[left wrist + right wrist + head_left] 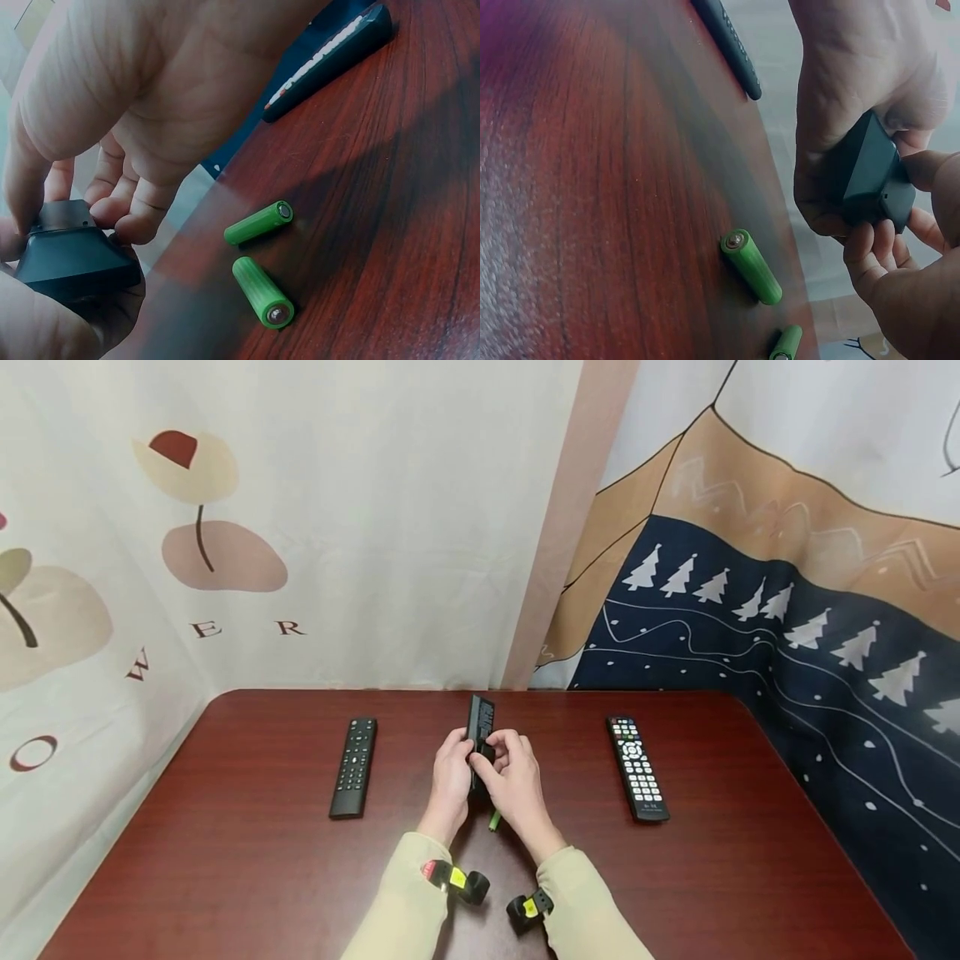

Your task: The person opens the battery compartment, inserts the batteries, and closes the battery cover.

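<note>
My left hand (450, 781) grips a black remote control (482, 714), which is tilted on edge above the table. At the remote's near part, my right hand (517, 781) pinches a small dark piece, its battery cover (66, 215), between thumb and fingers. The left wrist view has the cover against the remote's wide end, partly hidden by fingers. In the right wrist view both hands close around the remote (864, 169). Two green batteries, one (259, 223) and another (262, 292), lie on the table below the hands; the head view shows just one green end (495, 820).
A black remote with dark buttons (354, 768) lies on the red-brown table (255, 860) to the left. Another remote with white buttons (637, 768) lies to the right. Patterned curtains (390, 527) hang behind the table's far edge.
</note>
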{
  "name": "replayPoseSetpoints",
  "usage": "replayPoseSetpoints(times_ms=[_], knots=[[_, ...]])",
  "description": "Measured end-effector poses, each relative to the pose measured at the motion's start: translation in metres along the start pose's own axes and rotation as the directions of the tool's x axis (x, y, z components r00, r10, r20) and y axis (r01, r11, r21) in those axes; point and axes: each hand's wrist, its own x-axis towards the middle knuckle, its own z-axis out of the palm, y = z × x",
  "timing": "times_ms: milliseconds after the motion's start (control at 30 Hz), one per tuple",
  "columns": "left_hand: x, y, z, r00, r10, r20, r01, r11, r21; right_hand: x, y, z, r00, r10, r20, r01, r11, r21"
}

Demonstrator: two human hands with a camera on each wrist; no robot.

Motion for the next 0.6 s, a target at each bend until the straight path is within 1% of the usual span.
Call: replayPoseSetpoints(times_ms=[200,400,600], knots=[[-0.0004,-0.0011,-0.0016,1.0,0.002,-0.011,-0.002,1.0,-0.006,0.0009,-0.002,-0.0006,1.0,0.018,-0.013,-0.018,1.0,0.016],[-0.0011,-0.0009,-0.0027,1.0,-0.016,-0.008,0.016,0.999,-0.028,0.0021,-0.0033,-0.0033,0.999,0.046,-0.009,-0.046,0.999,0.014],[-0.0013,-0.0007,-0.0057,1.0,-0.017,-0.01,0.017,0.999,-0.038,0.0033,-0.0029,-0.007,0.999,0.04,-0.006,-0.04,0.999,0.013]])
